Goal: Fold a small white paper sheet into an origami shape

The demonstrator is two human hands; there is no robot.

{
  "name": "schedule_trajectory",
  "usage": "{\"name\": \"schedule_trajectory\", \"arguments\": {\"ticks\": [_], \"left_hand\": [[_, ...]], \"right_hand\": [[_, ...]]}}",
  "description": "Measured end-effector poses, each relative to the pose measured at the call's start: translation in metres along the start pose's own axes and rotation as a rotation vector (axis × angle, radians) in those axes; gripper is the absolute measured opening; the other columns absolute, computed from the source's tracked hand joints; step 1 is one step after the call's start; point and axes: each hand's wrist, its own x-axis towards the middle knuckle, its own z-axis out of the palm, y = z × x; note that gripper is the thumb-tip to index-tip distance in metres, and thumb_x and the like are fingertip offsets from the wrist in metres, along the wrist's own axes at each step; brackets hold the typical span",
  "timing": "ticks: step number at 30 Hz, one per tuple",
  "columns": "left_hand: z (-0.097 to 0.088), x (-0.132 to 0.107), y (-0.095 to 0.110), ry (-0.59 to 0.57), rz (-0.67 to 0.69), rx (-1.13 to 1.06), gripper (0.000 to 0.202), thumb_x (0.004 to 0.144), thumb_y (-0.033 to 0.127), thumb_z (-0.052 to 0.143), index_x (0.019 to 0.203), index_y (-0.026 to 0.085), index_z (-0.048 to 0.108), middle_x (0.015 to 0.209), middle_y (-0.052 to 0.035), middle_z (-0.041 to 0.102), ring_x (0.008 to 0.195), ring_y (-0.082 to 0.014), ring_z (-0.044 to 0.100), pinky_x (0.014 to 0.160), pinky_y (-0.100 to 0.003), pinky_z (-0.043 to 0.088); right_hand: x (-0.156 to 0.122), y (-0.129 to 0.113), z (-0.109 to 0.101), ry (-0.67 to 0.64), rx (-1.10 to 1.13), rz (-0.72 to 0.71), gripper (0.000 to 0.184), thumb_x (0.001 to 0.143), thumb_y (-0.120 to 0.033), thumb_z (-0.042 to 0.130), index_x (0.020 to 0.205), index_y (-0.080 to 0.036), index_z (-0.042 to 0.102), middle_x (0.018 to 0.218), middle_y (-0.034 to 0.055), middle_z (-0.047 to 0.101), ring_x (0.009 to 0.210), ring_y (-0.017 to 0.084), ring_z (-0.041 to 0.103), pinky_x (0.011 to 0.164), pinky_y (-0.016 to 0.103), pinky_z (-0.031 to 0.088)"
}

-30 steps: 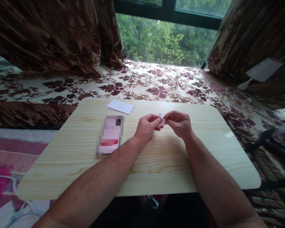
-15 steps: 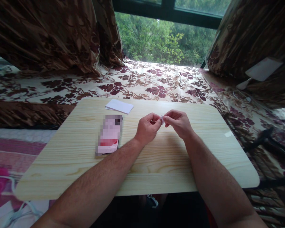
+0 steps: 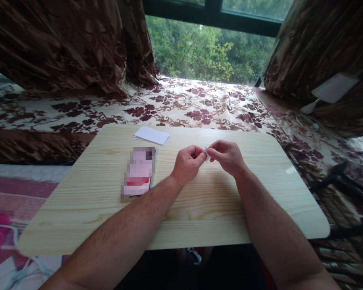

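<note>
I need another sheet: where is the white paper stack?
The white paper stack lies at the wooden table's far edge, left of centre, just beyond the phone.

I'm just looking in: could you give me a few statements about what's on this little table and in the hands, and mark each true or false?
1. Both hands pinch one small white paper piece. True.
2. The left hand rests on the phone. False: it is beside the right hand, apart from the phone.
3. A stack of white paper lies at the table's far edge. True.
4. The phone lies to the right of both hands. False: it lies to their left.
</note>
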Motion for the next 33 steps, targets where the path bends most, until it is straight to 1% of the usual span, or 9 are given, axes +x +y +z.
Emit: {"name": "schedule_trajectory", "arguments": {"ticks": [11,18,27,33], "left_hand": [[-0.0003,0.0014,0.0047,-0.044,-0.088,-0.113,0.021,0.078,0.034,0.073,0.074,0.014,0.066,0.065,-0.0026,0.066,0.059,-0.0124,0.058,0.057,-0.025,0.044],[-0.0002,0.0029,0.0056,-0.062,-0.116,-0.199,0.014,0.075,0.028,0.071,0.073,0.014,0.068,0.065,-0.0024,0.066,0.06,-0.0133,0.059,0.061,-0.027,0.047],[-0.0014,0.0028,0.0083,-0.058,-0.1,-0.139,0.015,0.077,0.027,0.069,0.07,0.014,0.067,0.063,-0.0024,0.066,0.059,-0.0128,0.058,0.059,-0.026,0.045],[-0.0018,0.0023,0.0055,-0.051,-0.082,-0.096,0.017,0.078,0.029,0.069,0.071,0.014,0.067,0.064,-0.0021,0.066,0.059,-0.0125,0.057,0.059,-0.025,0.044]], "right_hand": [[0.0006,-0.0011,0.0001,0.004,0.008,0.015,0.023,0.075,-0.035,0.078,0.073,-0.014,0.067,0.061,0.0006,0.067,0.053,0.011,0.059,0.05,0.024,0.047],[0.001,-0.0014,-0.0003,0.02,-0.021,0.035,0.028,0.073,-0.039,0.079,0.072,-0.014,0.066,0.06,0.0007,0.066,0.052,0.011,0.058,0.049,0.024,0.046],[0.0001,-0.0017,0.0007,0.006,-0.055,0.037,0.025,0.076,-0.037,0.076,0.071,-0.015,0.065,0.059,-0.0002,0.063,0.051,0.01,0.056,0.048,0.023,0.043],[-0.0002,-0.0009,-0.0003,-0.011,-0.097,0.025,0.026,0.079,-0.038,0.074,0.073,-0.014,0.065,0.059,-0.0005,0.062,0.052,0.01,0.055,0.049,0.023,0.042]]}}
